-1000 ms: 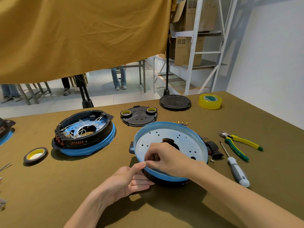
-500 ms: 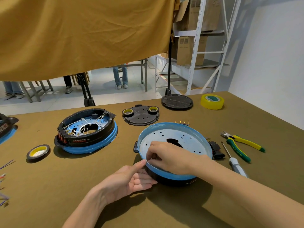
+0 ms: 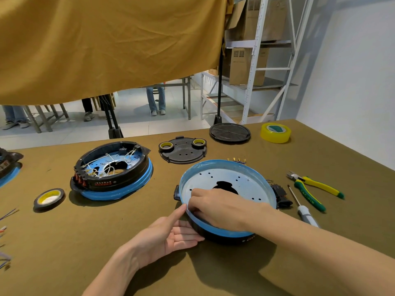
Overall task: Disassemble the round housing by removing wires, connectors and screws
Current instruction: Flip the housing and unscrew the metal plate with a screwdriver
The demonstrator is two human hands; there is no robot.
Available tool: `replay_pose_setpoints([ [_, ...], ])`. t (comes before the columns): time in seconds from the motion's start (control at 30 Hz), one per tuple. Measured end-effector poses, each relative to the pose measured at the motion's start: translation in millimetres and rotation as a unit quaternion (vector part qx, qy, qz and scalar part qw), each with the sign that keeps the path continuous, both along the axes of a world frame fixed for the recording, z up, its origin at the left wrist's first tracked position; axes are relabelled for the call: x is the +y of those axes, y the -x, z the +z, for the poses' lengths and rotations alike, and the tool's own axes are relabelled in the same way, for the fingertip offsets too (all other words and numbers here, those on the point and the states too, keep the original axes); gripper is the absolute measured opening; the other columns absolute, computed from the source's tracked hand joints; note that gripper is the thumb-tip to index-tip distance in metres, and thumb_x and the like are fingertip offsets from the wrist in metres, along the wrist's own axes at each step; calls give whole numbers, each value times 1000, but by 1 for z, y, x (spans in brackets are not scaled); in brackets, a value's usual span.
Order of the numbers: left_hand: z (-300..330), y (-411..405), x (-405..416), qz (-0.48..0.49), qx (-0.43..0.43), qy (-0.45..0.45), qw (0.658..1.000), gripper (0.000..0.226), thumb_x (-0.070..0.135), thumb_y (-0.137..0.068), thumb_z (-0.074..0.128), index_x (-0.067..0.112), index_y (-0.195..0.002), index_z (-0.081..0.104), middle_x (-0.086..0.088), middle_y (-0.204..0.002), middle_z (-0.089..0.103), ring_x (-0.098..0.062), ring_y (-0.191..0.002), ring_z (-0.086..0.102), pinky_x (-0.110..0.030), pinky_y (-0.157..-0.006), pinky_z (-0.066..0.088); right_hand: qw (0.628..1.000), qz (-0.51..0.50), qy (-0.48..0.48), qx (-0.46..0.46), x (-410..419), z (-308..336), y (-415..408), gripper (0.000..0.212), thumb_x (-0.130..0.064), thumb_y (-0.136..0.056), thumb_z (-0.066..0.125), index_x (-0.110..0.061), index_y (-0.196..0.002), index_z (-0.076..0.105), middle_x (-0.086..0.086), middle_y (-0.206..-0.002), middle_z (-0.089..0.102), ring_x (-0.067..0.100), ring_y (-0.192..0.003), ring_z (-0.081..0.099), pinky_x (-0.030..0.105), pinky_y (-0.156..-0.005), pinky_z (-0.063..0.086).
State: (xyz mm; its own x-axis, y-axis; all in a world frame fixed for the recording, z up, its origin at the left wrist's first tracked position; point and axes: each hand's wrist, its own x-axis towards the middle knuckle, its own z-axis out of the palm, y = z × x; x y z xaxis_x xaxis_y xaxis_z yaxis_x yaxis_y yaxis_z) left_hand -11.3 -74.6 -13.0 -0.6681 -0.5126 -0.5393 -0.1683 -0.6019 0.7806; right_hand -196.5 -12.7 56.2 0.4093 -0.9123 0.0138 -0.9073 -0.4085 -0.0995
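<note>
The right hand point(image 3: 215, 208) pinched the blue rim of the housing point(image 3: 245, 184) on the bench point(image 3: 85, 242), apparently to lift it, while the left hand point(image 3: 168, 236), fingers straight, braced the wall just below that grip.

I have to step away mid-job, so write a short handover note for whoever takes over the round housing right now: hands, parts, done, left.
Left hand: open, palm up, against the near-left side of the round housing, thumb tip at its blue rim.
Right hand: reaches over the near rim, fingers curled at the blue edge; whether they pinch it cannot be told.
Housing lies on the table with its perforated plate up; no wires show inside it.
A black connector lies against its right side, the screwdriver and pliers just beyond.
Left: the second housing is still wired.
</note>
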Motion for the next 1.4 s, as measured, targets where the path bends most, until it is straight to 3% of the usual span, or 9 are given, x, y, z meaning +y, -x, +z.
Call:
replay_pose_setpoints([
  [0.07,1,2,1,10,-4,3,1000,91,61,-64,79,-4,-125,59,-27,-113,74,-34,-107,75,-34,-79,64,1000,1,-1,-2,0,1,0,19,-15,-103,53,-15,-119,63,2,-114,55,19,-87,59,35,-75,54],
  [0.17,2,4,2,22,-12,-1,1000,86,61,-70,74,-4,-124,59,-27,-111,75,-34,-104,76,-33,-76,64,996,-33,-13,-80,-3,8,3,18,-23,-101,59,-15,-113,71,-1,-109,64,13,-90,58,27,-79,53],
  [0.37,4,4,2,28,-20,-11,999,84,59,-71,74,-6,-122,59,-28,-109,75,-34,-102,76,-33,-74,64,989,-65,-34,-125,-7,4,0,19,-25,-100,63,-15,-111,74,-2,-104,70,6,-84,57,14,-73,45],
  [0.57,3,9,1,41,-36,-10,998,91,63,-61,77,-4,-120,59,-26,-106,77,-33,-99,77,-32,-70,64,988,-106,-31,-110,-6,7,-2,22,-30,-100,61,-13,-107,74,0,-99,70,14,-87,62,31,-79,58],
  [0.7,1,13,1,62,-47,5,997,99,65,-49,81,-5,-118,62,-26,-102,77,-33,-94,78,-30,-66,64,990,-86,-64,-88,-7,12,-3,20,-24,-103,57,-11,-105,71,4,-100,70,19,-89,63,39,-83,57],
  [1.0,4,9,2,34,-44,-2,998,96,64,-54,80,-5,-118,60,-27,-104,77,-33,-96,78,-31,-68,64,993,-46,-80,-69,3,8,0,20,-24,-107,48,-15,-119,62,1,-116,58,17,-101,56,34,-91,50],
  [1.13,4,9,3,47,-43,1,998,92,63,-57,77,-5,-117,60,-27,-102,77,-33,-94,78,-32,-67,64,991,-42,-49,-120,2,5,5,23,-22,-103,57,-19,-125,63,-9,-109,52,4,-89,50,15,-78,44],
  [1.27,5,10,4,43,-48,2,998,92,62,-56,77,-5,-118,59,-27,-102,77,-33,-95,78,-32,-69,65,987,-74,-25,-139,0,0,4,19,-31,-100,62,-18,-113,68,-10,-102,52,7,-86,52,21,-76,48],
  [1.4,5,9,4,42,-47,-2,998,85,60,-65,73,-5,-118,59,-27,-103,77,-33,-96,78,-33,-70,65,987,-57,-54,-141,-2,4,3,17,-19,-100,61,-18,-114,71,-13,-99,50,-1,-81,50,12,-68,39],
])
